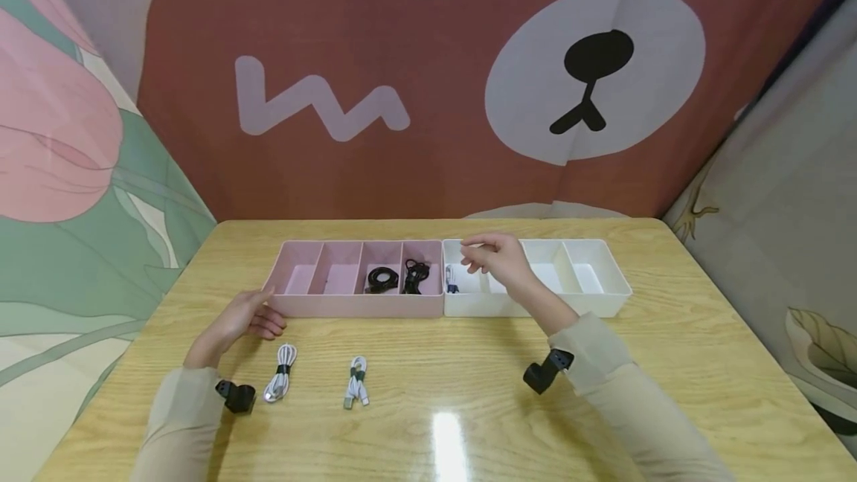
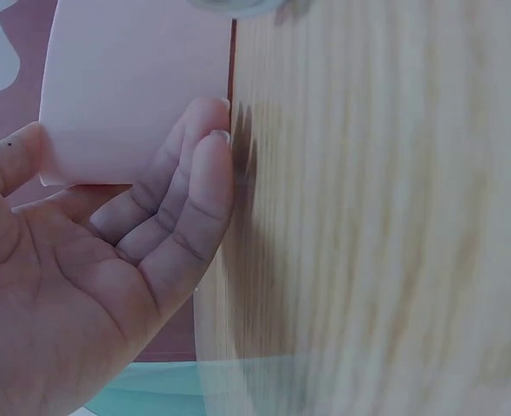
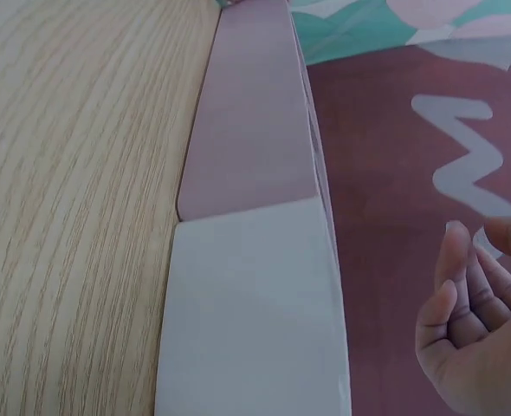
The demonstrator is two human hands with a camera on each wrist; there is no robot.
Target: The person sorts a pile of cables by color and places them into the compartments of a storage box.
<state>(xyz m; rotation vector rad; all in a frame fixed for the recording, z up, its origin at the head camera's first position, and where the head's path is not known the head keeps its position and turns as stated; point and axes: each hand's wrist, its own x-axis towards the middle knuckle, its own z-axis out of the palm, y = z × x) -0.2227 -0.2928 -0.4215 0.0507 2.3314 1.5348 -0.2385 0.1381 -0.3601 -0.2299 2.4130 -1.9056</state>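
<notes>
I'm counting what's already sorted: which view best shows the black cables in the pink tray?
The head view. It looks down into the pink tray, showing two black cables in its two right-hand compartments. The left wrist view shows only the tray's outer wall beside the left hand; the right wrist view shows only its side wall.

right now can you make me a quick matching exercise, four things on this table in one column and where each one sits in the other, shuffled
Things:
1. left hand
2. right hand
3. black cables
4. two white cable bundles

Places:
A. on the bare table in front of the trays
B. over the white tray
C. at the left end of the pink tray
D. in the pink tray's two right compartments

Pairs: 1-C, 2-B, 3-D, 4-A
</notes>
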